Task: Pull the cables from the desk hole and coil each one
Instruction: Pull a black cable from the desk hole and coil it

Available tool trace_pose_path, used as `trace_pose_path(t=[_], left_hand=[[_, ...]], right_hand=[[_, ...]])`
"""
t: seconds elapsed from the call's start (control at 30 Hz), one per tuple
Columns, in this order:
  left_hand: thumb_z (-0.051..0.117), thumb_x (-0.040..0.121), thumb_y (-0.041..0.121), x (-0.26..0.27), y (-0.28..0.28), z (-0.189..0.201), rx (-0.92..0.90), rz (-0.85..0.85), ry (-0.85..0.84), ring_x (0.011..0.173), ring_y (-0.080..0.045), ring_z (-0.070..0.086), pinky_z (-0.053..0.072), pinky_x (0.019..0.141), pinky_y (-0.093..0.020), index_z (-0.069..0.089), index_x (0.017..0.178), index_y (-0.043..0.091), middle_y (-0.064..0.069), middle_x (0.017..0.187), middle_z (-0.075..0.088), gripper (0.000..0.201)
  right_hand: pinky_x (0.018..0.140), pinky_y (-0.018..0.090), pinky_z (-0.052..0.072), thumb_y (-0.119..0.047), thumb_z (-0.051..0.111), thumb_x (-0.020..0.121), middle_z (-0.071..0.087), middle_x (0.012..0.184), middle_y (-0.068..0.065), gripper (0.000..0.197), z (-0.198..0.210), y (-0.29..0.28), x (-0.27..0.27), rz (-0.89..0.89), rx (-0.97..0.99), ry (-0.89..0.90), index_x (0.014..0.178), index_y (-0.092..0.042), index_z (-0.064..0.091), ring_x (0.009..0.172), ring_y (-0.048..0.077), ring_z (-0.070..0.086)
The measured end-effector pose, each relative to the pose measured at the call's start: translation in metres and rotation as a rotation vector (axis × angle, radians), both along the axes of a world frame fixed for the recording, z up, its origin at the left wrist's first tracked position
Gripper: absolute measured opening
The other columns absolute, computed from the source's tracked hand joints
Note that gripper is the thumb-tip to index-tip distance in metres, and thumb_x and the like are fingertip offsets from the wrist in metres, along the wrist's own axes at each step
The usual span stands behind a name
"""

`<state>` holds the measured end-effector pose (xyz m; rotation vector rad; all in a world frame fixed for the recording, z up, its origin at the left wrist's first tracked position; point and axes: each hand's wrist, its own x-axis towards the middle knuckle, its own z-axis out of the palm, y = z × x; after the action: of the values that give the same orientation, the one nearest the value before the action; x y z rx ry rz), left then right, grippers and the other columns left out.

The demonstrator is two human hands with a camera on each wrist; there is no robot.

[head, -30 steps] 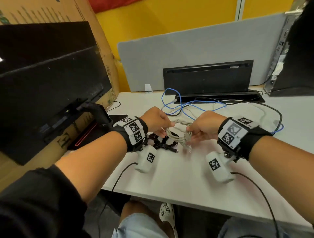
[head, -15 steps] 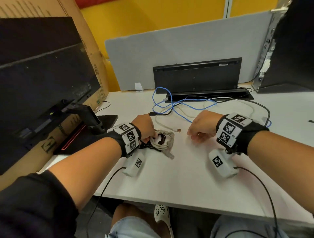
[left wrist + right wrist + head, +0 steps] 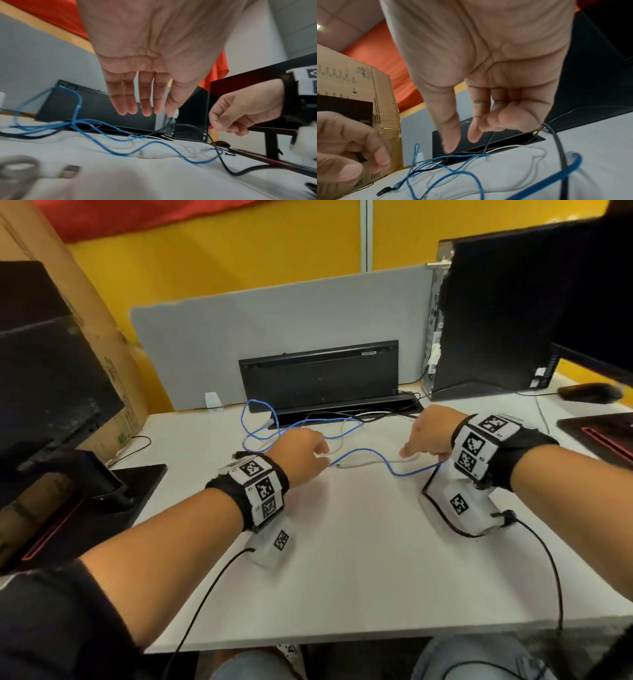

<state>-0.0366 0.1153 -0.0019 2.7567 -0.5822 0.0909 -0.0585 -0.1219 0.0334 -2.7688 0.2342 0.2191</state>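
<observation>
Both hands hover over loose cables on the surface (image 3: 342, 559), the left hand (image 3: 301, 455) with fingers straight, the right hand (image 3: 431, 433) loosely curled, empty, above the blue cable (image 3: 370, 455).

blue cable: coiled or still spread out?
Spread out. The blue cable snakes loose across the desk in open loops between both hands; neither holds it.

Your near desk (image 3: 342, 577) edge lies bare; blue cable (image 3: 363, 453) and white cable (image 3: 370, 463) loops clutter the far edge.
</observation>
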Motion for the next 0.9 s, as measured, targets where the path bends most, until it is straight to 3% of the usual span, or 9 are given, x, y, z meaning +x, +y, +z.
trace_pose_path(t=[0.1,0.2,0.33,0.43,0.53,0.63,0.77,0.83,0.9], left_hand=[[0.065,0.089,0.028,0.0,-0.037,-0.009,-0.009,-0.108,0.056,0.09,-0.013,0.055,0.038,0.076,-0.022,0.068,0.104,0.017,0.001,0.107,0.065,0.019],[0.067,0.088,0.027,-0.003,-0.07,-0.017,0.0,-0.213,0.099,0.085,-0.009,0.051,0.038,0.076,-0.021,0.068,0.104,0.017,0.0,0.108,0.067,0.02],[0.069,0.087,0.027,-0.01,-0.106,-0.023,0.005,-0.311,0.156,0.087,-0.009,0.051,0.04,0.078,-0.021,0.068,0.111,0.017,0.0,0.114,0.066,0.026],[0.072,0.085,0.024,-0.014,-0.124,-0.027,0.028,-0.379,0.184,0.088,-0.008,0.05,0.037,0.078,-0.018,0.065,0.118,0.016,-0.001,0.118,0.064,0.034],[0.072,0.084,0.02,-0.017,-0.134,-0.027,-0.014,-0.412,0.152,0.091,-0.016,0.058,0.043,0.08,-0.023,0.061,0.123,0.014,-0.005,0.121,0.061,0.041],[0.073,0.083,0.016,-0.014,-0.137,-0.024,-0.117,-0.415,0.156,0.092,-0.022,0.066,0.049,0.084,-0.028,0.064,0.123,0.016,-0.006,0.119,0.063,0.041],[0.073,0.084,0.02,-0.004,-0.14,-0.016,-0.336,-0.408,0.172,0.086,-0.016,0.067,0.05,0.082,-0.029,0.074,0.103,0.016,-0.003,0.096,0.072,0.019],[0.072,0.086,0.018,-0.001,-0.143,-0.011,-0.407,-0.444,0.165,0.079,-0.002,0.063,0.048,0.079,-0.017,0.074,0.097,0.012,0.004,0.085,0.07,0.012],[0.067,0.09,0.016,0.002,-0.146,-0.004,-0.472,-0.442,0.151,0.079,-0.002,0.062,0.046,0.076,-0.014,0.075,0.092,0.011,0.001,0.086,0.071,0.01]], right_hand=[[0.056,0.026,0.049,-0.056,0.078,0.067,0.064,0.057,0.001,0.049,-0.003,-0.015,-0.01,0.026,-0.099,0.109,0.068,-0.009,0.063,0.047,0.015,0.057],[0.049,0.026,0.052,-0.051,0.087,0.055,0.07,0.057,0.003,0.055,-0.013,-0.025,-0.018,0.015,-0.042,0.24,0.075,-0.007,0.062,0.043,0.016,0.064],[0.066,0.043,0.061,-0.033,0.092,0.056,0.072,0.063,0.012,0.053,-0.025,-0.029,-0.028,0.008,0.069,0.352,0.085,-0.002,0.06,0.058,0.026,0.072],[0.078,0.044,0.06,-0.011,0.083,0.067,0.074,0.076,0.014,0.033,-0.03,-0.03,-0.034,0.05,0.109,0.375,0.092,0.002,0.067,0.079,0.03,0.074],[0.083,0.038,0.059,-0.008,0.077,0.07,0.075,0.092,0.01,0.028,-0.031,-0.034,-0.037,0.101,0.04,0.304,0.097,-0.004,0.071,0.086,0.025,0.072],[0.078,0.031,0.056,-0.01,0.064,0.082,0.075,0.095,0.007,0.017,-0.023,-0.04,-0.038,0.123,0.039,0.211,0.096,-0.008,0.073,0.079,0.02,0.066],[0.074,0.027,0.049,-0.014,0.058,0.085,0.07,0.085,-0.003,0.016,0.0,-0.051,-0.043,0.122,0.083,-0.076,0.083,-0.017,0.073,0.086,0.015,0.062],[0.069,0.023,0.048,-0.015,0.058,0.084,0.067,0.083,-0.006,0.016,0.014,-0.055,-0.046,0.129,0.127,-0.246,0.078,-0.022,0.071,0.081,0.012,0.061],[0.063,0.018,0.044,-0.015,0.062,0.084,0.066,0.077,-0.008,0.014,0.028,-0.058,-0.047,0.147,0.206,-0.365,0.077,-0.024,0.07,0.074,0.007,0.06]])
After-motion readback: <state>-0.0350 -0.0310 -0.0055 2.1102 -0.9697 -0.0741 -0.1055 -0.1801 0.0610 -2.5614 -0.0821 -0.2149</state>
